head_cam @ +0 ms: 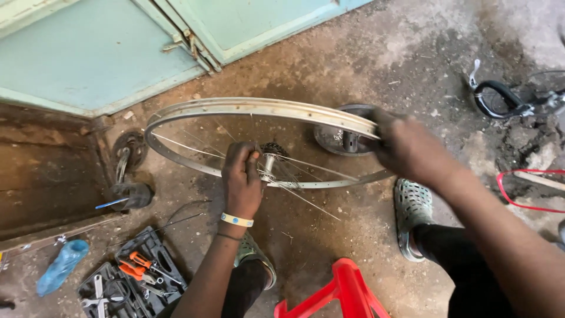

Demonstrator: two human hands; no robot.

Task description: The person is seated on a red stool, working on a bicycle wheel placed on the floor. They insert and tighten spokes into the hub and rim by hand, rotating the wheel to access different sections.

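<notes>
- I'm looking straight down on a bare bicycle wheel [259,143], no tyre on it, held up off the ground with its rim [194,108] running left to right across my view.
- My left hand [242,176] is in at the middle, fingers curled closed around the hub [269,162] just beside the cog cluster [273,149]; thin spokes [306,199] fan out past the knuckles.
- My right hand [406,147] is clamped shut over the rim's right end (that is the grip carrying the hoop).
- So the axle lies left of the right hand and directly under the left one; the left hand is the nearer to the hub.
- A dark round part [341,138] sits behind the rim by the right hand, though I can't tell whether they touch.
- Underneath is a rough, stained concrete floor [329,65], with a pale green door [100,53] at the top.
- Lower left: an open tool case [126,282] with orange-handled pliers [138,265], and a blue plastic bottle [62,266] beside it.
- A red plastic stool [341,291] stands between my sandalled feet, and a crank with pedal [126,176] lies off to the left.
</notes>
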